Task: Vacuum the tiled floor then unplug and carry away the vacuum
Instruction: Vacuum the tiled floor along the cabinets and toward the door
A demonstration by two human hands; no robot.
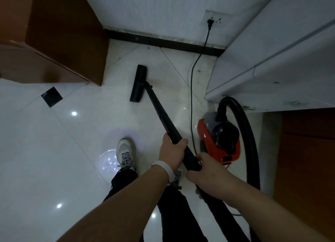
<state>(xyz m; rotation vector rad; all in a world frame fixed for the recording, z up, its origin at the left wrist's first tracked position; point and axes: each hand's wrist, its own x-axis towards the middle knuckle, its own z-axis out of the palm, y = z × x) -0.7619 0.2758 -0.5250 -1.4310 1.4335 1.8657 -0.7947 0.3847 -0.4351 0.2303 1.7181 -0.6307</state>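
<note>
Because sweeping needs leverage, left hand (172, 151) and right hand (208, 171) in clenched grip on wand (159, 113) beside red canister (219, 138); floor nozzle (138, 84) flat beyond it.

I am looking down into a dim corner of glossy pale tiled floor (45, 151).
A dark skirting board (163, 42) is running along the foot of a white wall (154, 6), with a socket plate (224, 15) sitting just above it. Left of the skirting a brown wooden cabinet (63, 33) is standing, right of it a white unit (272, 51). Nearer me, a small black inset tile (51, 97) and spots of reflected light (74, 113) are showing.
</note>
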